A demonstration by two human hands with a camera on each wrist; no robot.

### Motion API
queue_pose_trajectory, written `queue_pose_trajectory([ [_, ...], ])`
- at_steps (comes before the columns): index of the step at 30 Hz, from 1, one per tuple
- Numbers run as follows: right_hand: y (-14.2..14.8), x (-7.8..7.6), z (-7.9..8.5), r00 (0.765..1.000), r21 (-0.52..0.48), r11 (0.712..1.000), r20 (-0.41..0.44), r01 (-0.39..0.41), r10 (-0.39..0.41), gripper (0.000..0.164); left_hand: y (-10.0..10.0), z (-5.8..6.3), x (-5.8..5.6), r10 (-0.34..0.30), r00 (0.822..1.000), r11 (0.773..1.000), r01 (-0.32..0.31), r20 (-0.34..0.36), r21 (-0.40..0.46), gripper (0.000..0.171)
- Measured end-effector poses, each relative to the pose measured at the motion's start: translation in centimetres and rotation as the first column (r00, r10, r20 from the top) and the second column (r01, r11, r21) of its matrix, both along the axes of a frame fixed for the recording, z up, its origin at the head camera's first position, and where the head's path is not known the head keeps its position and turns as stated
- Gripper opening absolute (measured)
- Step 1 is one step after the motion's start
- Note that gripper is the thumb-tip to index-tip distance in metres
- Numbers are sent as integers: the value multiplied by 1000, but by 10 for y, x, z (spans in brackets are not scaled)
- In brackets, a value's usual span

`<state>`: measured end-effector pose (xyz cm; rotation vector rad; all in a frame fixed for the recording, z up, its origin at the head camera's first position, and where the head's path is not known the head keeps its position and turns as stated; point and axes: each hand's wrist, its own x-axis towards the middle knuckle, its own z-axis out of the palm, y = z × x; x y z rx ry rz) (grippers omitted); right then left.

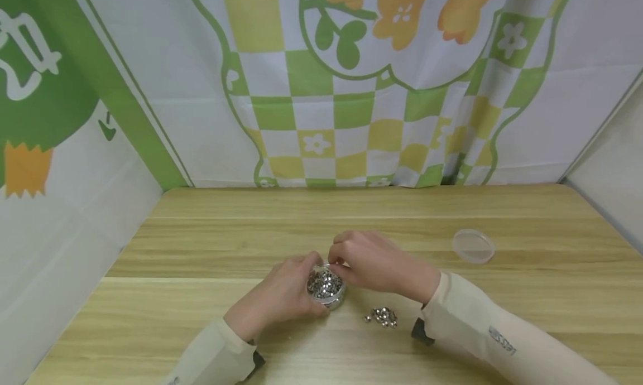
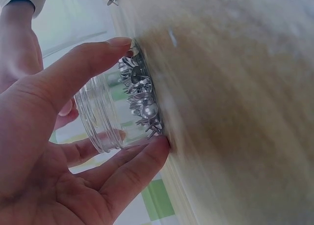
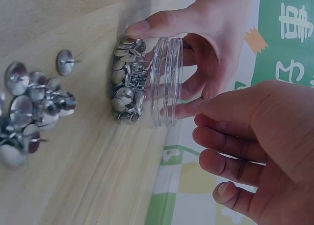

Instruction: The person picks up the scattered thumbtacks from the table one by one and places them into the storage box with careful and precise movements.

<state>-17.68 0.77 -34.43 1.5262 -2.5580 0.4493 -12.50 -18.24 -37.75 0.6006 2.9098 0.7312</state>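
Note:
A clear round jar [image 1: 332,301] of silver thumbtacks [image 1: 324,283] stands upright on the table, its mouth uncovered. My left hand [image 1: 288,290] grips it around the side, thumb and fingers low near its base, as the left wrist view shows [image 2: 93,131]. At the jar's mouth hovers my right hand [image 1: 374,262], its fingers loosely bent and the thumb close to the index finger. In the right wrist view nothing shows between the fingertips of that hand [image 3: 265,141]. A small pile of loose thumbtacks [image 1: 385,317] lies on the table to the right of the jar.
A clear round lid [image 1: 474,246] lies flat on the wooden table [image 1: 201,234], farther back and to the right. Behind the table's far edge hangs a green and yellow checked curtain [image 1: 311,111]. One thumbtack [image 3: 65,63] sits slightly apart from the pile.

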Motion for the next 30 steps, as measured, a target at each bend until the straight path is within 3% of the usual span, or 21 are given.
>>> queue_pose_trajectory([
  [7,16,10,-4,998,24,999,-46,-31,32,9,0,0,0,0,1000,1000,0,-1,-1,72],
  [16,43,31,-10,999,105,993,-10,-52,53,5,0,0,0,15,1000,1000,-15,6,3,72],
  [23,47,37,-19,996,136,987,20,-88,86,14,0,1,0,10,1000,1000,-10,0,0,73],
  [30,45,41,-30,998,176,982,23,-68,65,18,0,-1,0,8,1000,1000,-8,7,4,72],
])
